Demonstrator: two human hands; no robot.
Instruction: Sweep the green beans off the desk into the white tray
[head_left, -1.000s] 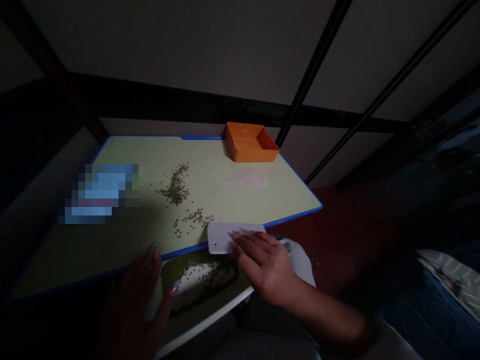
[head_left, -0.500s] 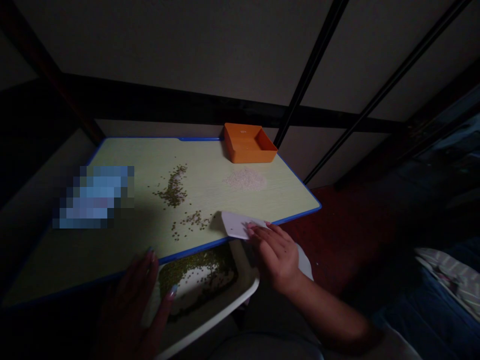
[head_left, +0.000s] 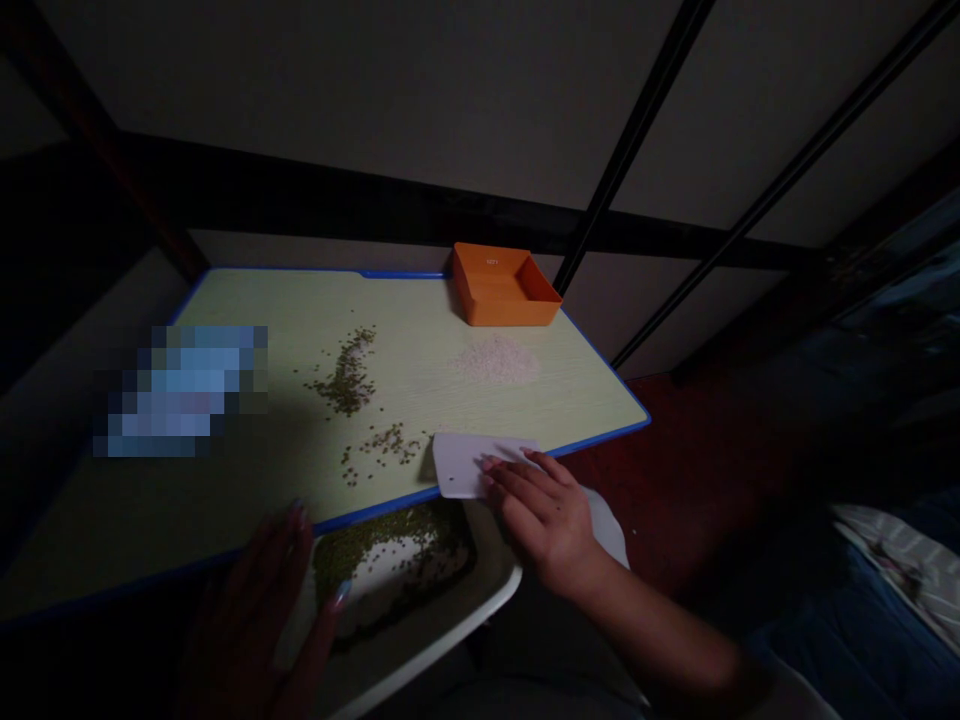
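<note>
My right hand (head_left: 551, 520) is closed on a flat white scraper (head_left: 457, 468), its fingers lying along the top and the board's front edge under it. A white plastic tray (head_left: 491, 590) with small green beans (head_left: 352, 560) sits below that edge. At the tray's left end, my left hand (head_left: 262, 600) grips the rim, thumb over the inside; shadow hides part of it. Left of the scraper lie scattered green beans (head_left: 386, 442). Behind them is a denser bean pile (head_left: 349, 375) with some pale grains. A heap of white rice-like grains (head_left: 499, 358) lies farther right.
The pale folding-table top (head_left: 420, 350) has a blue rim. An orange box (head_left: 506, 300) stands at its back right corner. A blurred-out bright rectangle (head_left: 187, 385) lies at the left. Wall panels (head_left: 420, 100) rise behind; reddish floor (head_left: 637, 480) shows at right.
My right hand has brought the scraper slightly left and toward me, and it now lies flatter over the board's front edge. The left hand and the bean piles look about the same.
</note>
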